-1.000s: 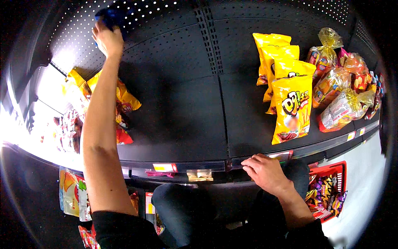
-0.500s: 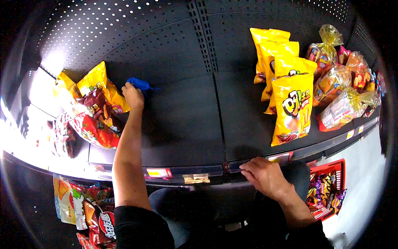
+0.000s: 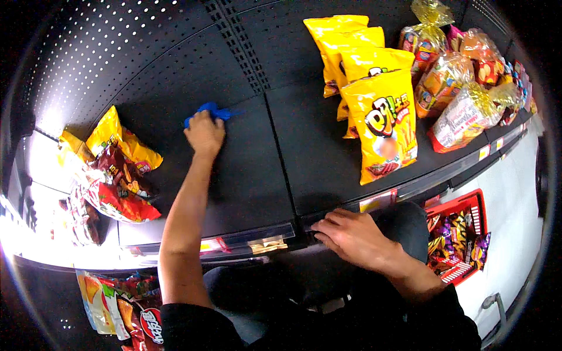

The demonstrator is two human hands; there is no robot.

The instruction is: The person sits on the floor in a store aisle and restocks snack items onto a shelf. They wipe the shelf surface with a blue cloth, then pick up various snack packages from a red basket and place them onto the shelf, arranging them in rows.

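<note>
My left hand is closed on a blue cloth and presses it against the black shelf, toward the back. Part of the cloth sticks out beyond my fingers. To the left of that hand lies a pile of snack bags, among them a yellow bag and a red bag. At the shelf's front edge, my right hand rests with its fingers loosely bent and nothing visible in them.
Yellow chip bags stand in a row on the right. Beside them are clear-wrapped snack bundles with gold ties. A red basket of small packets stands on the floor at right. More snack bags sit on the lower shelf.
The view has shifted and tilted. My left hand has slid the cloth rightward along the back of the shelf, away from the left-hand bags. My right hand stays at the shelf edge.
</note>
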